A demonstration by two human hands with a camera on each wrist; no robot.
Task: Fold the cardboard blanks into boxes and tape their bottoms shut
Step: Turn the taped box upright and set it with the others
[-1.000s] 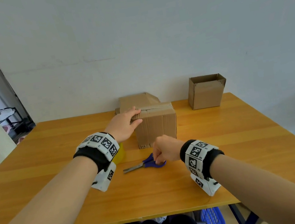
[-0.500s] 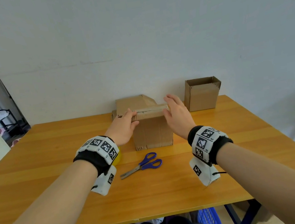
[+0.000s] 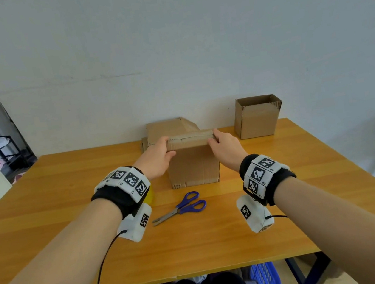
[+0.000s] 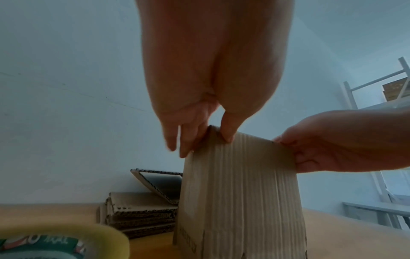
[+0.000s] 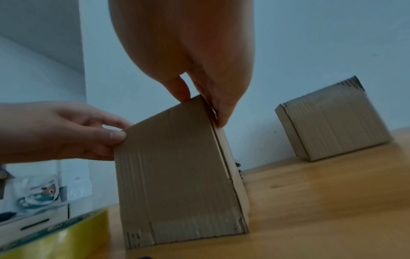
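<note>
Cardboard is the whole job here: the worktop (image 3: 67,187) carries the box (image 3: 193,167) in hand at its middle, standing with its taped bottom uppermost. I have my left hand (image 3: 157,159) and right hand (image 3: 224,147) at the two top corners, fingers (image 4: 227,135) and thumb of each pinching the upper edge. The tape seam on top is, I judge, being pressed down, though the head view shows it only edge-on.

Risks: uneven pinching could skew the box or crease a corner; turning it over carelessly may lift the fresh tape.

Surroundings, by size: the stack of flat blanks (image 4: 142,215) lies directly behind the box and would foul a backward tip. The finished box (image 3: 259,117) stands well apart at the far right. The yellow tape roll (image 5: 55,233) sits just beside the box, under my left wrist. The scissors (image 3: 181,207) lie in front, near the box.
</note>
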